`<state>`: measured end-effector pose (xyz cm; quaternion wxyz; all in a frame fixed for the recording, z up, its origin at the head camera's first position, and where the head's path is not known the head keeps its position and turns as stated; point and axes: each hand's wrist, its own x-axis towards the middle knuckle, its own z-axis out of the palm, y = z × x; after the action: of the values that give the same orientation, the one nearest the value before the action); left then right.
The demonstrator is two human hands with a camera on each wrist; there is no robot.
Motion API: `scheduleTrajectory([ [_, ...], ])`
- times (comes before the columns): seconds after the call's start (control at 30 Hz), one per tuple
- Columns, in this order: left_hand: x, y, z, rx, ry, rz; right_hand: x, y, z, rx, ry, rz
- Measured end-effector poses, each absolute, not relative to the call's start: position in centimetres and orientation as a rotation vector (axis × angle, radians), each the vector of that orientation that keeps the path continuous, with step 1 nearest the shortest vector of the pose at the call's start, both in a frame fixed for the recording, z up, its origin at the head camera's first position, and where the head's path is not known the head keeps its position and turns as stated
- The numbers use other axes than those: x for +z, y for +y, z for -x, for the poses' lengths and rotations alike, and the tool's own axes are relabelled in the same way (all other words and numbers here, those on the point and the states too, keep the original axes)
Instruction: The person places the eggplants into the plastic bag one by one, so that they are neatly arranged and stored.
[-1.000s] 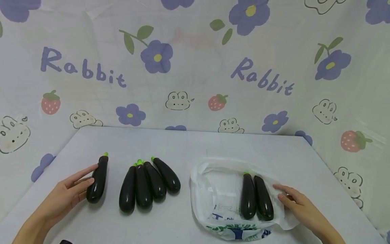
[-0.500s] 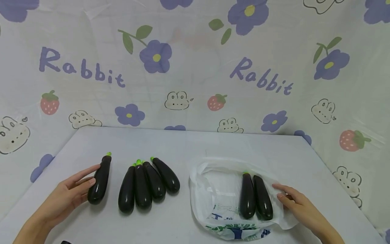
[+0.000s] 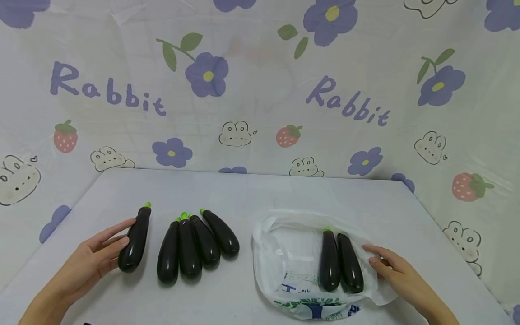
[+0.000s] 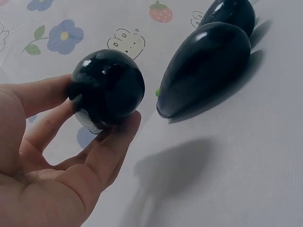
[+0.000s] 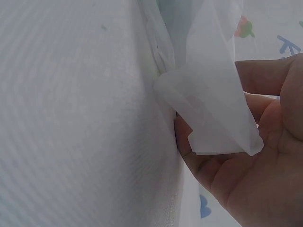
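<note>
Eggplant (image 3: 135,239) shifted rightward, left fingers (image 4: 106,153) pinching; right fingers (image 3: 382,253) hold bag (image 3: 292,257), palm (image 5: 265,179) in wrist view only.

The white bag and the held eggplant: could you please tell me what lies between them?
In the head view, four eggplants lie between the held eggplant and the white bag.

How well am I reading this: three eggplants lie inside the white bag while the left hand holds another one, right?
Not quite: the head view shows two eggplants, not three, inside the white bag. The left hand does hold another one.
</note>
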<state>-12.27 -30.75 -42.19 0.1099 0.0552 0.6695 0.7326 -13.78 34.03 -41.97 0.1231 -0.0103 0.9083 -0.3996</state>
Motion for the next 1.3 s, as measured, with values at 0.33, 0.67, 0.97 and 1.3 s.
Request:
scheduleTrajectory([
  [0.33, -42.1, -30.3, 12.3, 2.154, 1.971, -0.172, -42.0, 34.2, 13.9, -1.193, 2.645, 0.053],
  [0.67, -42.0, -30.0, 12.1, 2.143, 2.005, -0.172, -42.1, 34.1, 14.0, -1.199, 2.645, 0.056],
  [0.97, -41.3, -29.3, 11.9, 2.103, 2.063, -0.153, -42.2, 34.2, 13.9, -1.199, 2.641, 0.059],
  [1.3, -40.0, -27.2, 12.6, 2.058, 2.109, -0.207, -42.2, 34.2, 14.0, -1.203, 2.645, 0.072],
])
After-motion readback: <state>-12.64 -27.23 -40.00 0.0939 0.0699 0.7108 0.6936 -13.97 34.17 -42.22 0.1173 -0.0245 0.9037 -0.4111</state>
